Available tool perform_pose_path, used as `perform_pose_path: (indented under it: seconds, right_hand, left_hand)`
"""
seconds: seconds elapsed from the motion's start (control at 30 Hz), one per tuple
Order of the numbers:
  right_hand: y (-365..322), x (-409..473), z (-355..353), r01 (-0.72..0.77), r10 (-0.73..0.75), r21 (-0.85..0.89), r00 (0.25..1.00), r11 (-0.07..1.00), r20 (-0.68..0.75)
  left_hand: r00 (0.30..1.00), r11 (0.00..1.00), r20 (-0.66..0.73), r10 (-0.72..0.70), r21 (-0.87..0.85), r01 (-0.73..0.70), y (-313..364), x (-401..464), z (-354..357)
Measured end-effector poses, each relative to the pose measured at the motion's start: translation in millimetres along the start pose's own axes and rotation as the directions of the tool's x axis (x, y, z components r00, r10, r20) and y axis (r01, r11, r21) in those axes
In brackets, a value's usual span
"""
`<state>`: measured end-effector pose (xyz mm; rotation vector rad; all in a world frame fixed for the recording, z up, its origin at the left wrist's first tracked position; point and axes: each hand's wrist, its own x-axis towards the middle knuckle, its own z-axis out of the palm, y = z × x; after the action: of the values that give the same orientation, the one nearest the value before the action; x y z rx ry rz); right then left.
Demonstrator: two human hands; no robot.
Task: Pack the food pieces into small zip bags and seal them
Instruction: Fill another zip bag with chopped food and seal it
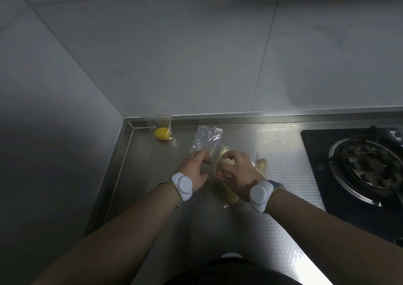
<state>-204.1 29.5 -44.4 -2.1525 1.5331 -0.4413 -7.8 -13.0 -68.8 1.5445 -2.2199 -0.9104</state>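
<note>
A clear zip bag [206, 141] lies on the steel counter [196, 219] just beyond my hands. My left hand [196, 169] pinches its near edge. My right hand [234, 169] grips a pale yellow food piece [223, 154] at the bag's mouth. More pale food pieces lie in clear plastic under and right of my right hand, one [261, 165] by the thumb side and another [232, 196] below the wrist. Against the back corner leans a small zip bag with a bright yellow piece [161, 133] inside.
A black gas hob with a round burner and pan support [366, 167] fills the right side. Tiled walls meet at the back left corner. The counter has a raised steel rim [122, 165] on the left. Both wrists wear grey bands.
</note>
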Motion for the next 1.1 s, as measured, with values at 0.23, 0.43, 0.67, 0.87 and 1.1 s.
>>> perform_pose_path:
  seconds: [0.23,0.43,0.67,0.87,1.1]
  right_hand:
    - [-15,2,-4,0.182,-0.179,-0.025,0.979,0.983,0.094]
    - [-18,0,-8,0.167,-0.165,-0.005,0.98,0.986,0.107]
    - [-15,-4,-12,0.149,-0.144,-0.026,0.98,0.989,0.138]
    - [-5,-4,-9,0.037,-0.031,-0.05,0.992,0.998,0.121]
    - [2,3,-9,-0.004,0.024,-0.095,0.977,0.995,0.211]
  left_hand:
    - [0.99,0.973,0.139,0.03,-0.231,0.003,-10,-12,-3]
    - [0.993,0.966,0.108,0.057,-0.255,-0.028,-6,-15,-4]
    - [0.97,0.97,0.063,0.236,-0.073,-0.231,-7,-17,-9]
    - [0.988,0.981,0.051,0.146,0.121,-0.152,-7,-21,-22]
    - [0.958,0.962,0.203,0.205,0.138,-0.235,-1,-13,-34]
